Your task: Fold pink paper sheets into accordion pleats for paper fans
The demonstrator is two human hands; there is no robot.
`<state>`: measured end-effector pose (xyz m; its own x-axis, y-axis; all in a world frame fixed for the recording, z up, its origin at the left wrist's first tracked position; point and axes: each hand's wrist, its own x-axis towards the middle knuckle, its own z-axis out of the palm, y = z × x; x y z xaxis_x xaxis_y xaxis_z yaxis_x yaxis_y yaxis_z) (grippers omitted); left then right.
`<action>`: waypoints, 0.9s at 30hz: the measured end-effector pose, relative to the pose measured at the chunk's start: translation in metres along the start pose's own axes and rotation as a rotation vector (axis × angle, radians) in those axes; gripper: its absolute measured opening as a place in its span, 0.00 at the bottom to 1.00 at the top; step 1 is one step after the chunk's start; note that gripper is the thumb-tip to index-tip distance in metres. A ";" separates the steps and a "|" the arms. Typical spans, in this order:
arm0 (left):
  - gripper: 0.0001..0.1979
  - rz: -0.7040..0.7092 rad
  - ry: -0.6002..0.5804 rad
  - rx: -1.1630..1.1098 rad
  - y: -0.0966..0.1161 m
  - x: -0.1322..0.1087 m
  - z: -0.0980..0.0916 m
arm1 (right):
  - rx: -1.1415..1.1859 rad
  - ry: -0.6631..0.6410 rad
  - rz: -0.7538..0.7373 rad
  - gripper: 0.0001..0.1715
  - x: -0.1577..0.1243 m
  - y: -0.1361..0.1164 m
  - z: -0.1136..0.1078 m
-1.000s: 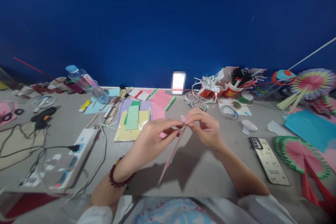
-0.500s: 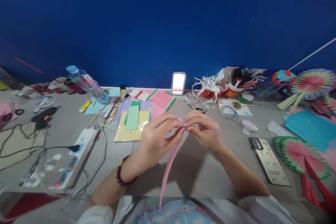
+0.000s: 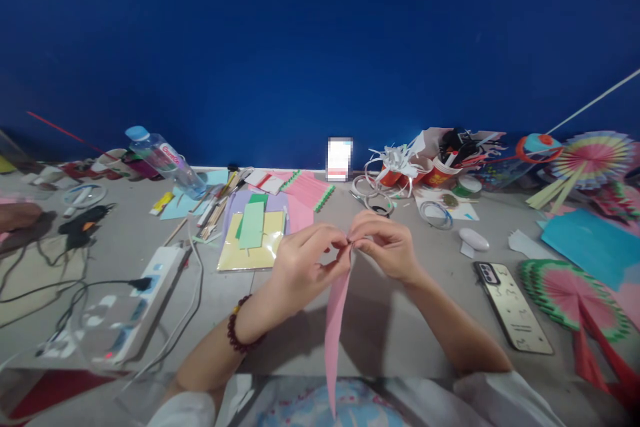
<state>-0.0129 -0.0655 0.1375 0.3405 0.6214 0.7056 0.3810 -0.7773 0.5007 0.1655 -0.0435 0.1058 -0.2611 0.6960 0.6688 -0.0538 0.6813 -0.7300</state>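
Observation:
A long pink paper strip (image 3: 337, 327) hangs from my fingertips down past the table's front edge. My left hand (image 3: 313, 260) pinches its upper end between thumb and fingers. Against it, fingertips nearly touching, my right hand (image 3: 387, 243) pinches the same end from the other side. The small bit of paper right between the fingertips is mostly hidden. Beyond my left hand lie a yellow paper pack (image 3: 227, 250) and a light green paper piece (image 3: 253, 225) on top of it. Pleated pink paper with green edging (image 3: 313, 188) lies farther back.
On the left are a power strip (image 3: 150, 307) with cables, a tilted bottle (image 3: 167, 157), a glue gun (image 3: 83, 227) and another person's hand (image 3: 20, 217). To the right lie a phone (image 3: 515, 310), a watermelon-patterned paper fan (image 3: 565, 293) and blue paper (image 3: 590, 247). Cups (image 3: 440, 173) stand behind.
The strip's hanging end has swung right and now shows its broad face. Both hands keep their pinch with slight shifts. Another person's hand has come in at the far left.

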 end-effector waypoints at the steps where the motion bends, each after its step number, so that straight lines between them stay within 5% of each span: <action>1: 0.04 -0.007 -0.001 -0.009 0.000 0.000 0.000 | 0.000 0.000 0.004 0.04 0.000 0.000 0.000; 14: 0.02 -0.243 -0.081 -0.176 0.003 0.003 -0.008 | 0.020 0.068 0.046 0.03 -0.001 -0.001 0.001; 27: 0.04 -0.292 -0.067 -0.186 0.011 0.002 -0.008 | -0.030 0.065 0.031 0.03 -0.001 -0.001 0.001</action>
<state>-0.0148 -0.0731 0.1483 0.2979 0.8207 0.4876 0.3096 -0.5663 0.7639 0.1655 -0.0456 0.1057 -0.1992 0.7298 0.6540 -0.0172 0.6647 -0.7469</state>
